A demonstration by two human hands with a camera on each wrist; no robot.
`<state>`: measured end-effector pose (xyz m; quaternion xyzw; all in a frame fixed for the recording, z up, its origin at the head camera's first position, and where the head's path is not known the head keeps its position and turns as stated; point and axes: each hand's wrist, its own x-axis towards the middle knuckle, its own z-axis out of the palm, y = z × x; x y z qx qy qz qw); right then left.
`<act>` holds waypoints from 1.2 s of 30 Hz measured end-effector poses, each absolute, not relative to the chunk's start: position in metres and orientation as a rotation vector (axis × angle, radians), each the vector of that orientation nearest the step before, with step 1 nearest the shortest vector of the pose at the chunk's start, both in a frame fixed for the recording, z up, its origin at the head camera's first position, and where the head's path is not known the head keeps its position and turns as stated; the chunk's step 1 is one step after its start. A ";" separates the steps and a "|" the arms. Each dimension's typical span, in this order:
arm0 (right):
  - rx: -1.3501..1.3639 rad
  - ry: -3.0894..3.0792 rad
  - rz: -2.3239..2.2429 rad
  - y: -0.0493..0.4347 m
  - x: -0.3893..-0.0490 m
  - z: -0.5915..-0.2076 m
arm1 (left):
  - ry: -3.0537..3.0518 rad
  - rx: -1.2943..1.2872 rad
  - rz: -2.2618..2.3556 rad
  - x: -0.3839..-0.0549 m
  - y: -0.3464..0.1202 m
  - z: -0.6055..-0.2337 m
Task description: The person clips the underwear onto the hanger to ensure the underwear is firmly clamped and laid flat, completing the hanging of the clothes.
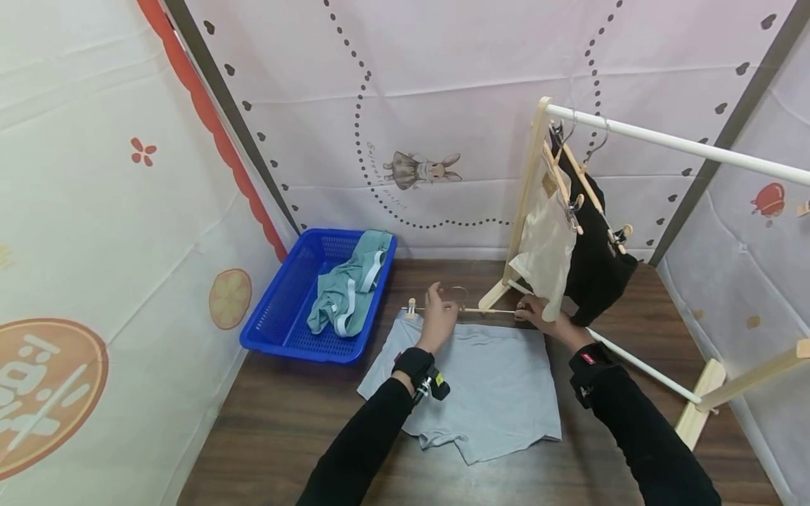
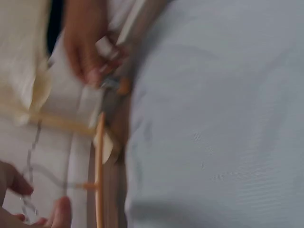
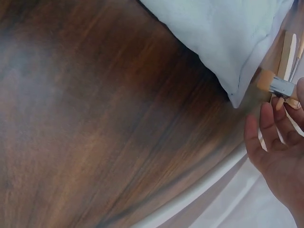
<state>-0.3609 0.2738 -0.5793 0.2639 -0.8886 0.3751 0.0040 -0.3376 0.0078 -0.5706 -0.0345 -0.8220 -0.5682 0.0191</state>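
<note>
Pale blue-grey cloth shorts lie flat on a dark brown wood-grain tabletop, waistband away from the person and leg openings toward them. Along the waistband runs a thin light-wood clip hanger with a wire hook. Its left wood-and-metal clip sits at the waistband's left corner. The person's right hand pinches the right wood-and-metal clip between thumb and fingers, just beside the other corner. The left hand has a loose, released grip, thumb and fingertips apart near the hook (the left wrist view is blurred here). To the left, a blue perforated plastic basket holds a crumpled teal garment with white trim. To the right, a cream garment and a black garment hang from a white-barred wooden rack
</note>
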 end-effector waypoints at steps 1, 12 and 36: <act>0.856 -2.762 1.217 0.281 -0.374 -0.597 | -2.544 -0.120 -1.703 -0.333 0.010 -0.572; 0.954 -2.666 1.221 0.309 -0.411 -0.647 | -2.658 -0.503 -1.271 -0.307 0.038 -0.596; 1.029 -2.638 1.599 0.304 -0.389 -0.616 | -3.143 -0.382 -0.734 -0.326 0.108 -0.611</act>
